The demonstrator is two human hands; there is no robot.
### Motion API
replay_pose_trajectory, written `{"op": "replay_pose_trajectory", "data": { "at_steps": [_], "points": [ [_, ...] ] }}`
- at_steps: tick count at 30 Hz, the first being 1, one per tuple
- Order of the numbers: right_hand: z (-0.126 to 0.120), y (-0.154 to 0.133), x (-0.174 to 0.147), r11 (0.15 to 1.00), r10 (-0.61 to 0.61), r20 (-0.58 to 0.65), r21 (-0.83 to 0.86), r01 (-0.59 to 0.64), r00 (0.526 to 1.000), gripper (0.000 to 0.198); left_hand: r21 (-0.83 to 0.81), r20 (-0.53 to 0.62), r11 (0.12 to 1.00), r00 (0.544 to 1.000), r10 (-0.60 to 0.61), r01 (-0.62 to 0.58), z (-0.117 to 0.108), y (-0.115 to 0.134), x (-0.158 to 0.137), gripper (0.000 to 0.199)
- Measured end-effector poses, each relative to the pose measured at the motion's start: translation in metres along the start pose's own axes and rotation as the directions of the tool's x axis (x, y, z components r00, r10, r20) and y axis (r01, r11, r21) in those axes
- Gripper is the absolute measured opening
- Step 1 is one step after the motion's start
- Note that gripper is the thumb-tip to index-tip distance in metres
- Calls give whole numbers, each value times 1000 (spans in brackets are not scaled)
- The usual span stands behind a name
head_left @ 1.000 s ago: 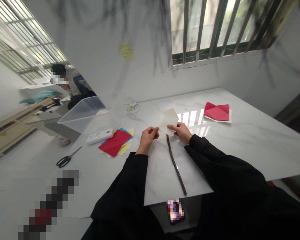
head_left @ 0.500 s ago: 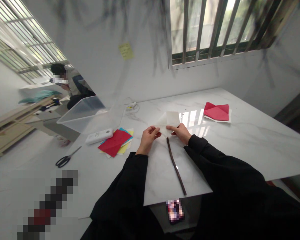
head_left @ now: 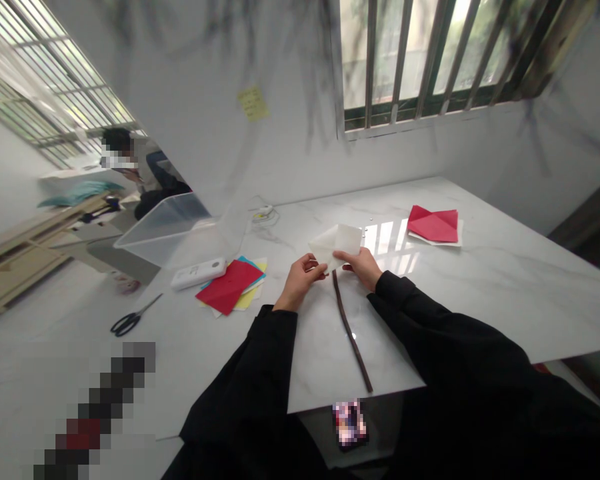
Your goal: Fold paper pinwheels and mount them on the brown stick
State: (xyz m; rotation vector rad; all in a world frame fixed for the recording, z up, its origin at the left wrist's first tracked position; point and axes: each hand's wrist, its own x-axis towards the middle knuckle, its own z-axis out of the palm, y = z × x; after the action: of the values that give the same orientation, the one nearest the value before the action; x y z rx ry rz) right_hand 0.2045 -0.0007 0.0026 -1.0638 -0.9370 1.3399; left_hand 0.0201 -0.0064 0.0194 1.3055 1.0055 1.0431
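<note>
A creased, cream-white sheet of paper is held up just above the table by both hands. My left hand is closed, its thumb and fingertips pinching the sheet's lower left edge. On the lower right side, my right hand grips the paper with the thumb on top and the fingers curled beneath. A thin dark brown stick lies on the white marbled table between my forearms; its far end meets the paper's lower edge, and its near end reaches the table's front edge.
To the left lie red, blue and yellow papers, a white device, black-handled scissors and a clear plastic bin. Red paper on white sheets rests at the right. A phone is below the table edge. Another person sits at far left.
My left hand has shifted slightly right and down along the paper. The sheet has tilted, and its left corner now shows above my fingers. The stick has stayed in place.
</note>
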Motion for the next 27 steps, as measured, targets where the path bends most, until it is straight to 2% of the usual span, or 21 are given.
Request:
{"op": "replay_pose_trajectory", "data": {
  "at_steps": [5, 11, 14, 16, 19, 22, 25, 27],
  "points": [
    [-1, 1, 0, 999, -35, -4, -42, 35, 999, 44, -54, -59, 998, 998, 9, -12, -3, 3, 1, 43],
    [3, 1, -4, 982, -69, 78, -172, 82, 995, 40, -110, -71, 994, 997, -16, 8, 0, 0, 2, 58],
    [3, 0, -5, 978, -70, 138, -186, 95, 988, 41, -105, -97, 994, 995, -10, -1, -3, -5, 5, 59],
    [1, -2, -3, 989, -50, 203, -129, 77, 978, 48, -117, -121, 993, 993, 1, -15, -6, -6, 6, 59],
    [-4, -7, 1, 999, 19, 271, 35, -29, 963, 58, -155, -156, 988, 988, -12, -12, -9, -3, 5, 58],
    [-10, -12, 6, 982, 100, 242, 129, -134, 965, 69, -188, -143, 981, 987, -69, 41, -9, 2, 2, 56],
    [-11, -12, 9, 971, 150, 171, 163, -178, 974, 58, -190, -106, 977, 988, -113, 91, -7, 5, -1, 54],
    [-9, -8, 9, 970, 154, 186, 158, -184, 970, 46, -174, -103, 979, 987, -121, 102, -7, 4, -2, 53]
  ]
}}
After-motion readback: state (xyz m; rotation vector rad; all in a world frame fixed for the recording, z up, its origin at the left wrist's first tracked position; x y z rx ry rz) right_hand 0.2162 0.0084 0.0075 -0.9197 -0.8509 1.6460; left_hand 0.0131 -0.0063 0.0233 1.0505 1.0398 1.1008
